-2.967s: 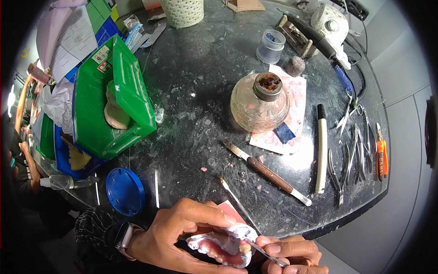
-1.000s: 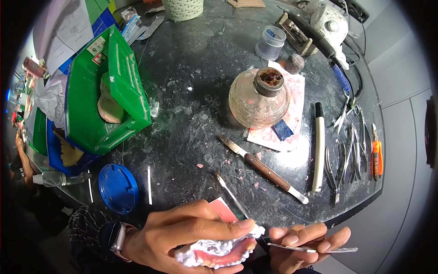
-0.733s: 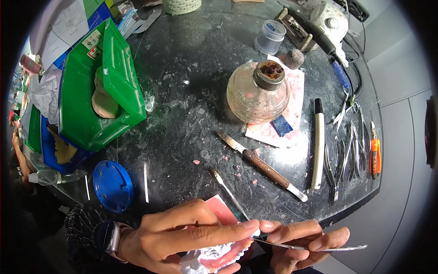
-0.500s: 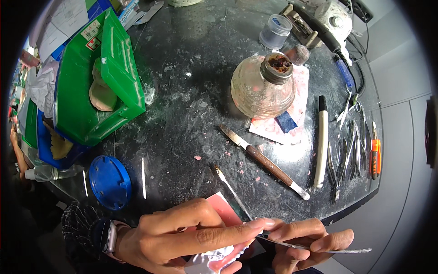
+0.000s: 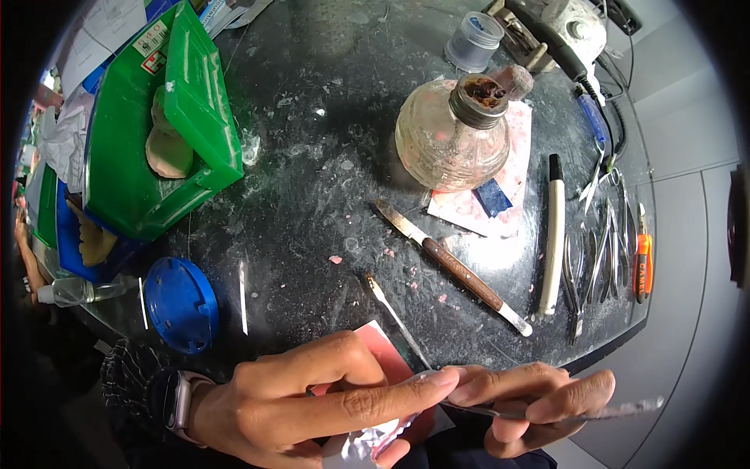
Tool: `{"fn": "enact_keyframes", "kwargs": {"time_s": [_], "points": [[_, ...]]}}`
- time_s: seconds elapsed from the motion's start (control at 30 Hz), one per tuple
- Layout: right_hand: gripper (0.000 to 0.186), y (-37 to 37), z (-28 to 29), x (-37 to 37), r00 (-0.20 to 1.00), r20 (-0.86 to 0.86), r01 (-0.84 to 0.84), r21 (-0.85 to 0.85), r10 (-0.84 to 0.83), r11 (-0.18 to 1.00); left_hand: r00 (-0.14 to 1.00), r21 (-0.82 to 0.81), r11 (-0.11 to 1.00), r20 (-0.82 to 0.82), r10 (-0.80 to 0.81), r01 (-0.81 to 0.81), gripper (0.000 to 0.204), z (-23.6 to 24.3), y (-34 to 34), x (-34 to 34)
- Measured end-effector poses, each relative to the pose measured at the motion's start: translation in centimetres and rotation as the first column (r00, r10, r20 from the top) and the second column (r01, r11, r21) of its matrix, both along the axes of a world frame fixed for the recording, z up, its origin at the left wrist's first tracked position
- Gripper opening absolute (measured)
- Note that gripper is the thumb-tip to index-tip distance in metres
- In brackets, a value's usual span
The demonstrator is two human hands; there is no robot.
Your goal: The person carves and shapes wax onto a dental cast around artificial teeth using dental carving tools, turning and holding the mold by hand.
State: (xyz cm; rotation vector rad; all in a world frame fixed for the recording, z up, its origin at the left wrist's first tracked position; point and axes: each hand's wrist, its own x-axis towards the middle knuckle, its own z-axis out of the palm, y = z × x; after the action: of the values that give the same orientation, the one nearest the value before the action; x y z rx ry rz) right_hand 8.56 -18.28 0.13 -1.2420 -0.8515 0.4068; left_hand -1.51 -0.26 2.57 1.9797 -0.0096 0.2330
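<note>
My left hand [image 5: 312, 402], with a watch on its wrist, is closed round a white and pink dental model [image 5: 367, 444], mostly hidden under the palm and fingers. My right hand [image 5: 531, 402] pinches a slim metal carving tool [image 5: 625, 409]; its outer end sticks out to the right, slightly blurred. The tool's other end lies by my left fingertips at the model, where fingers cover it. Beyond my left knuckles a pink wax sheet [image 5: 383, 348] shows partly. A second thin metal instrument [image 5: 400, 322] with a stained tip lies on the bench, its near end reaching my fingertips.
A wooden-handled knife [image 5: 461, 273] lies mid-bench, below a round glass burner [image 5: 449, 144]. To the right are a white marker [image 5: 553, 242], several metal pliers [image 5: 598, 258] and an orange-handled cutter [image 5: 642, 262]. Leftward stand a green bin [image 5: 125, 148] and a blue lid [image 5: 181, 305].
My right hand and its tool have shifted slightly right, the tool's outer end rising. The model has tilted further under my left hand, hiding its row of teeth. The whole view has shifted a little.
</note>
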Motion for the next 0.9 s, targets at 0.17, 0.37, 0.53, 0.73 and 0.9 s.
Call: {"fn": "enact_keyframes", "kwargs": {"time_s": [0.17, 0.37, 0.53, 0.73, 0.9], "points": [[0.030, 1.2, 2.1, -0.7, 0.954, -0.208, 0.200, -0.092, -0.215, 0.976, 0.999, 0.031, 0.999, -0.041, -0.014, 0.016, 0.053, 0.6, 0.2, 0.5], [0.036, 1.1, 1.2, -0.5, 0.882, -0.240, 0.427, 0.046, -0.405, 0.903, 0.998, 0.021, 1.000, -0.059, -0.009, 0.010, 0.054, 1.1, 0.4, 0.4], [0.037, 0.6, 0.4, -0.3, 0.942, -0.242, 0.269, 0.125, -0.234, 0.955, 0.996, 0.003, 0.998, -0.067, -0.058, 0.058, 0.056, 0.5, 0.8, 0.9], [0.039, -0.6, 0.4, 0.0, 0.998, -0.021, -0.058, 0.006, 0.058, 0.998, 0.997, -0.251, 0.967, -0.040, -0.061, 0.049, 0.058, 0.2, 1.0, 0.3], [0.030, 1.3, 0.3, 0.7, 0.981, 0.175, -0.088, -0.006, 0.088, 0.996, 0.983, -0.409, 0.900, -0.031, -0.182, 0.154, 0.056, -0.3, 1.3, 0.1]]}}
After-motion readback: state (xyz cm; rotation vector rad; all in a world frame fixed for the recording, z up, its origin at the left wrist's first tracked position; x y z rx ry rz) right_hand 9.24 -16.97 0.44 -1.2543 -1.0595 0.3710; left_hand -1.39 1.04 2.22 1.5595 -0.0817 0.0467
